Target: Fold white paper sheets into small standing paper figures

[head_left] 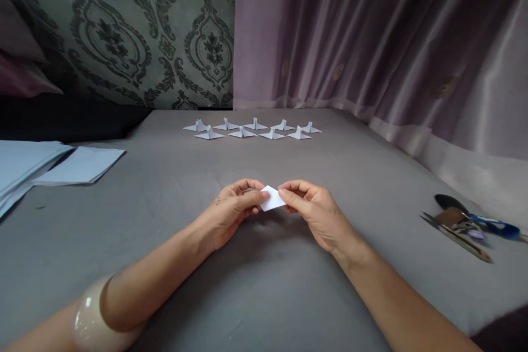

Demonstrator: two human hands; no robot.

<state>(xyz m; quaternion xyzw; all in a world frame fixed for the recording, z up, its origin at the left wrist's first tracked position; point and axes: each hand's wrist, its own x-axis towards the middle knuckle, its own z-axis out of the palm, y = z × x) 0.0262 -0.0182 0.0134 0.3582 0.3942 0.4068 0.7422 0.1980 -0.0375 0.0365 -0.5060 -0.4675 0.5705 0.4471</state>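
Between both hands is a small folded piece of white paper [272, 199], held a little above the grey surface. My left hand [237, 204] pinches its left side, thumb on top and fingers behind. On the other side my right hand [311, 208] grips the right corner between thumb and fingers. The paper has an angular outline with a point at the top; its underside is hidden. Farther back stand several folded white paper figures [272, 133] in two rows, each with flat pointed wings and a raised middle.
A stack of white sheets [28, 165] and a smaller pile of paper [82, 166] lie at the left. Scissors, a blue-handled tool [495, 226] and small items lie at the right. A purple curtain [371, 38] hangs along the right and back of the grey cloth surface [165, 165].
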